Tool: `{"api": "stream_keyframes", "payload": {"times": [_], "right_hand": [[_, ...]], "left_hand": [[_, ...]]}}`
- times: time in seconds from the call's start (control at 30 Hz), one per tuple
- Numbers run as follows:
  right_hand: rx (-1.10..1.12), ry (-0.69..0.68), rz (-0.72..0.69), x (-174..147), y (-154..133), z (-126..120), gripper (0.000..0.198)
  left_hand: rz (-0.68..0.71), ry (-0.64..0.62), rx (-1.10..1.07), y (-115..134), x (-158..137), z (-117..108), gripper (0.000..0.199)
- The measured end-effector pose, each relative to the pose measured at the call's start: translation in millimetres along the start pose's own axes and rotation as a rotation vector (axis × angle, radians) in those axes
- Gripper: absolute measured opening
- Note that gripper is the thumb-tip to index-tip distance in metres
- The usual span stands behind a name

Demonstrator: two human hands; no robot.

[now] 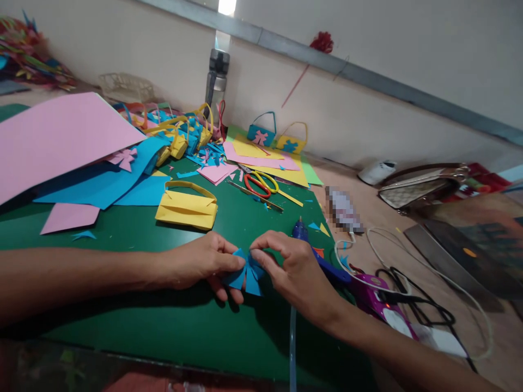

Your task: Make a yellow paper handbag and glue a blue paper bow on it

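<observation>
Between both hands, over the green table, is a blue paper bow [254, 282]. My left hand [212, 264] pinches its left side between thumb and fingers. My right hand [288, 264] grips the upper right side with thumb and forefinger. Behind my left hand lies a small yellow paper bag [187, 209] with a strip handle. A blue glue gun [327, 267] rests just beyond my right hand, partly hidden by it, and a pale glue stick [293, 343] shows below that wrist.
Scissors with red and yellow handles [261, 184] lie among paper scraps. Large pink sheets [69, 141] cover the left side. Two finished paper bags [261, 135] lean on the wall near a bottle [216, 81]. Cables and a purple power strip [382, 302] are at right.
</observation>
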State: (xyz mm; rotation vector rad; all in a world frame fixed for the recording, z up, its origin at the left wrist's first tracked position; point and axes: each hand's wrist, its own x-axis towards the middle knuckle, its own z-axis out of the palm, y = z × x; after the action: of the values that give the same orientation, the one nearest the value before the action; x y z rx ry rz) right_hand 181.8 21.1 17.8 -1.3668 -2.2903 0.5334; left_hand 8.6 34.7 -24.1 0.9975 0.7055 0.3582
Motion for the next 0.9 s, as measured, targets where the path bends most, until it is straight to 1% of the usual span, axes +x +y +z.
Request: {"api": "stream_keyframes", "payload": {"times": [0.17, 0.27, 0.47, 0.63, 0.9], "right_hand": [[-0.079, 0.050, -0.131, -3.8, 2.1, 3.0, 0.013], [-0.128, 0.115, -0.213, -6.6, 2.0, 3.9, 0.013], [-0.330, 0.247, -0.348, -11.7, -0.7, 5.5, 0.017], [-0.405, 0.276, -0.382, -14.9, -2.6, 6.9, 0.021], [-0.454, 0.296, -0.426, -17.4, -0.1, 11.5, 0.021]], "left_hand": [[-0.007, 0.016, 0.015, 0.2, -0.7, 1.3, 0.030], [0.009, 0.045, 0.014, -1.0, -0.9, 1.8, 0.030], [0.041, 0.087, 0.021, -3.1, -1.9, 3.7, 0.029], [0.061, 0.110, 0.039, -2.1, -3.2, 6.1, 0.028], [0.099, 0.117, 0.035, -3.1, -4.4, 6.8, 0.030]]}}
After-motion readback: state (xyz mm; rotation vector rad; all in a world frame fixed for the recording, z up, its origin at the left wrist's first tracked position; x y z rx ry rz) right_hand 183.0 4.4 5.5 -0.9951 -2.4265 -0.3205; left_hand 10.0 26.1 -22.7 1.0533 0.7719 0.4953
